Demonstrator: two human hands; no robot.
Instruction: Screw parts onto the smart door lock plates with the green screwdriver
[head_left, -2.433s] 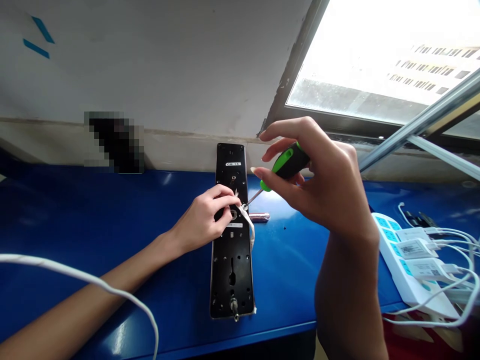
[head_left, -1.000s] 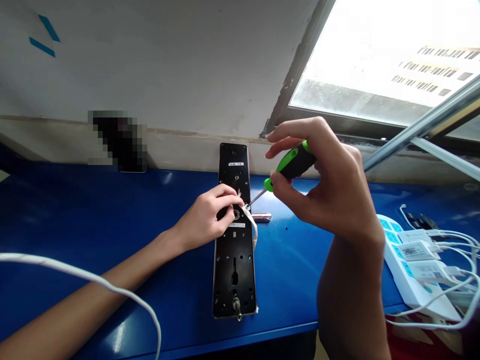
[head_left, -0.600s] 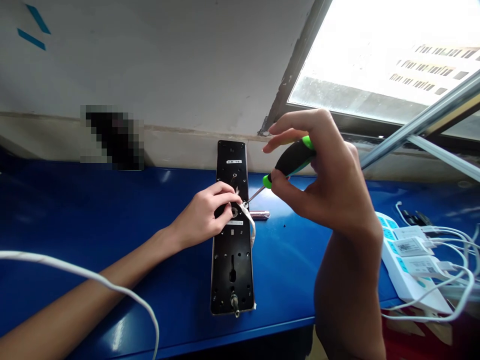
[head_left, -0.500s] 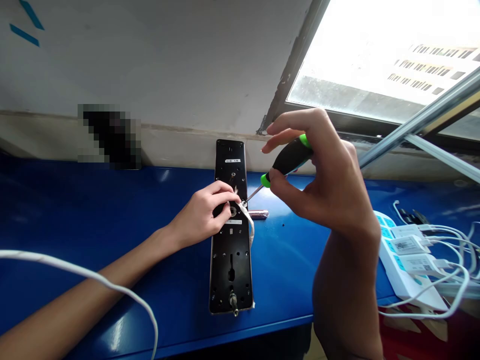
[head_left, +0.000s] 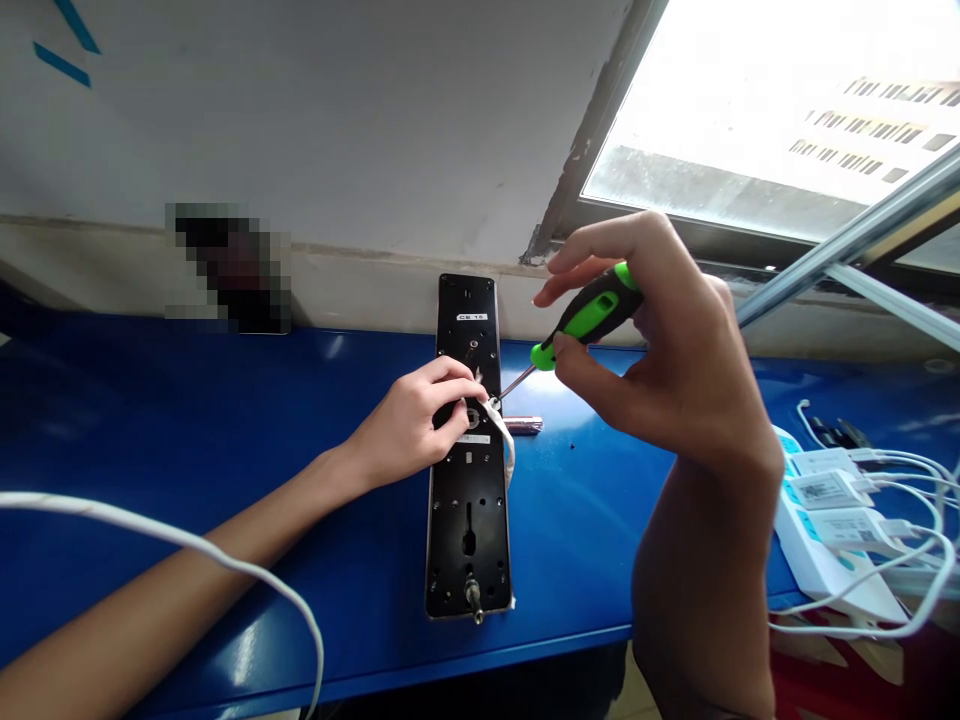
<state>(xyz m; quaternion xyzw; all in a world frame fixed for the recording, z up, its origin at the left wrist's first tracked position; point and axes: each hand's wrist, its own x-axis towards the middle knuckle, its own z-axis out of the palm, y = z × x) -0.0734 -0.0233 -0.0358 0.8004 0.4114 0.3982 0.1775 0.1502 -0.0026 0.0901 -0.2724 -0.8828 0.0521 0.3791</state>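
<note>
A long black plate with holes, small screws, pale labels and a metal post near its front end lies lengthwise on the blue table. Across its middle, my left hand pinches a white cable that curves over the plate's right edge. My right hand is closed around the green and black handle of a screwdriver. The slanted shaft reaches down to the plate's right edge, where its tip meets a spot beside the cable and my left fingertips. Exactly what the tip touches is too small to tell.
A shiny reddish-brown cylinder lies right of the plate. A white power strip with plugged-in chargers and looping cables stands at the table's right. Another white cable crosses over my left forearm. Wall and window rise behind the table.
The screwdriver handle has turned, so a green patch on its side now shows. Both hands keep their places at the plate; the whole view has shifted slightly.
</note>
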